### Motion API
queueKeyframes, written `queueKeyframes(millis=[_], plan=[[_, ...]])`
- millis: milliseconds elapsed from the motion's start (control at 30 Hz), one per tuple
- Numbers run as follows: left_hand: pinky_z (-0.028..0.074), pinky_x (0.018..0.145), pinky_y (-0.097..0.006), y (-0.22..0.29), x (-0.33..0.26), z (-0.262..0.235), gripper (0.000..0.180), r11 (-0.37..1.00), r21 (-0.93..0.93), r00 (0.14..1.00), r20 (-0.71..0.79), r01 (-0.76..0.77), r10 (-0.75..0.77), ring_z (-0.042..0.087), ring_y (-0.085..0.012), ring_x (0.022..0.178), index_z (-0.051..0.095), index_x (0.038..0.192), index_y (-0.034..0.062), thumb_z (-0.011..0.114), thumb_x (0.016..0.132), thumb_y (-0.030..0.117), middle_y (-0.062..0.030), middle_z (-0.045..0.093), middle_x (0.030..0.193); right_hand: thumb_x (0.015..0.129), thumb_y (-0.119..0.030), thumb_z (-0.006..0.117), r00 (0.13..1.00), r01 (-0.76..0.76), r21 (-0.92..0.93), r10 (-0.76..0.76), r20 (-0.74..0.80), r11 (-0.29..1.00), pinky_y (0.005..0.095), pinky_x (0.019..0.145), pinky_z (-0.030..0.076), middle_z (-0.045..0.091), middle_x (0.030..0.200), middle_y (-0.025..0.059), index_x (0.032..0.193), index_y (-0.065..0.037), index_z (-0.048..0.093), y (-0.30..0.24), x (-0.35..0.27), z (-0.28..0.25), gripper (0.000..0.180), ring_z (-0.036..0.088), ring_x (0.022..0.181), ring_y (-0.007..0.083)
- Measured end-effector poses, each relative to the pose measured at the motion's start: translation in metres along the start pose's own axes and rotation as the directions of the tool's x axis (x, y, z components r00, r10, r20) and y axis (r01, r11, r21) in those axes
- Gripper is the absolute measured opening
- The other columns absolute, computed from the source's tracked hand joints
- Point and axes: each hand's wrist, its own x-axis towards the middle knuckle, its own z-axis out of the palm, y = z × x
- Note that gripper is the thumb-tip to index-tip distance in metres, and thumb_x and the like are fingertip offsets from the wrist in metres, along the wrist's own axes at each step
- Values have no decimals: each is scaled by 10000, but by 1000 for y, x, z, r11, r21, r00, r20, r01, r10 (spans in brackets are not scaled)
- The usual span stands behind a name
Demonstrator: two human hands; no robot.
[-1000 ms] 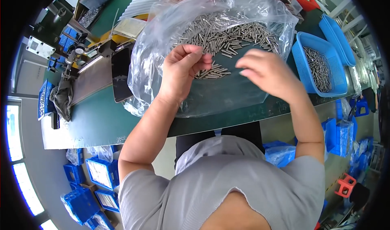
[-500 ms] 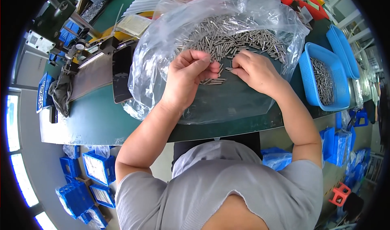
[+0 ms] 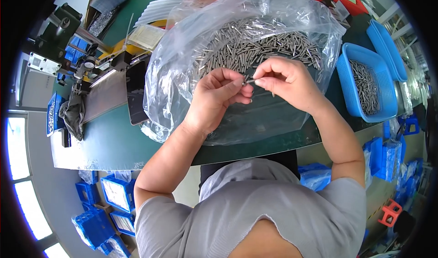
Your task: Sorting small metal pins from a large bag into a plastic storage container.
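Observation:
My left hand (image 3: 213, 98) and my right hand (image 3: 292, 84) meet above the near part of a clear plastic bag (image 3: 175, 52). Between thumb and index finger, my right hand pinches a small metal pin (image 3: 250, 81), its end close to the left fingertips. My left hand is closed on one or more similar pins at its thumb and fingertips; how many is hidden. A wide heap of grey metal pins (image 3: 237, 46) lies on the bag just beyond both hands.
A blue basket (image 3: 386, 87) holding more pins stands at the right, another blue basket (image 3: 387, 48) behind it. On the left are a dark phone-like slab (image 3: 137, 93) and a metal fixture with a dial gauge (image 3: 89, 63). Red trays (image 3: 349, 5) sit at the back.
My right hand has moved left and brought a pin up to my left fingertips. My left hand has shifted slightly right and nearer to me. The view has tilted a little.

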Motion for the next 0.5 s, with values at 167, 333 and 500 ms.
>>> queueKeyframes(millis=[167,333,500], plan=[[545,703,-301,-1,-1,2,119,1000,29,1000,10,3,-3,641,-190,786,537,963,-33,551,890,60,-131,639,858,802,10,621,998,57,-47,-57,-5,997,212,601,449,589,781,22,870,-5,599,0,-2,3,74,555,687,65],[546,701,-312,-4,-2,5,88,982,172,997,17,-74,72,646,-202,769,558,928,-34,536,885,40,-132,641,831,807,0,626,992,124,-68,-122,29,990,211,587,443,586,766,12,848,-4,589,-8,-2,0,56,547,677,57],[556,700,-313,-4,-5,6,82,998,52,997,67,-35,31,644,-202,757,539,917,-50,548,865,13,-136,626,855,805,-43,661,955,-278,322,224,196,905,193,541,412,572,737,-1,816,-42,571,-8,0,1,90,531,654,45]])
